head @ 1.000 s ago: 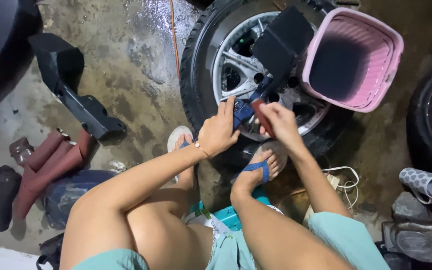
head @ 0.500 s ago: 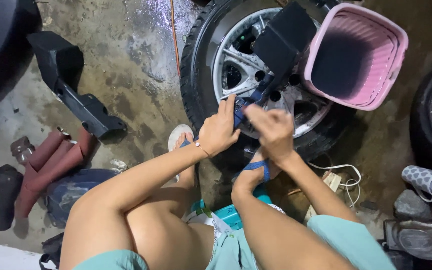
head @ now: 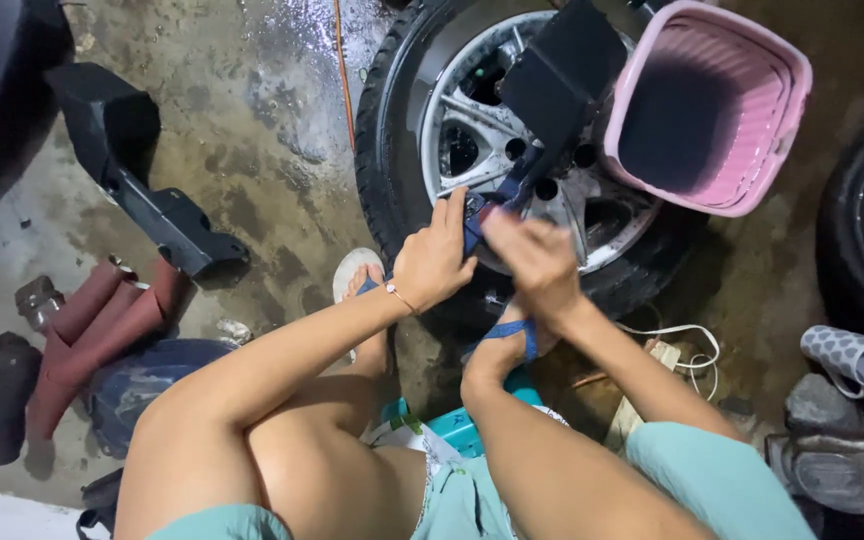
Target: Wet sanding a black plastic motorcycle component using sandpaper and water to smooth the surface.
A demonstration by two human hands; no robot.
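A: Left hand (head: 435,262) grasps the blue tool handle (head: 497,200) over the alloy wheel (head: 512,150)?
B: Yes. Right hand (head: 535,265), beside it, is blurred; grip unclear. Best keep the left steady.

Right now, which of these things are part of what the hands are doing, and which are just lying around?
In use: left hand; right hand; blue tool; wheel.

Lying about: pink basket; black trim piece; patterned cup; white cable.
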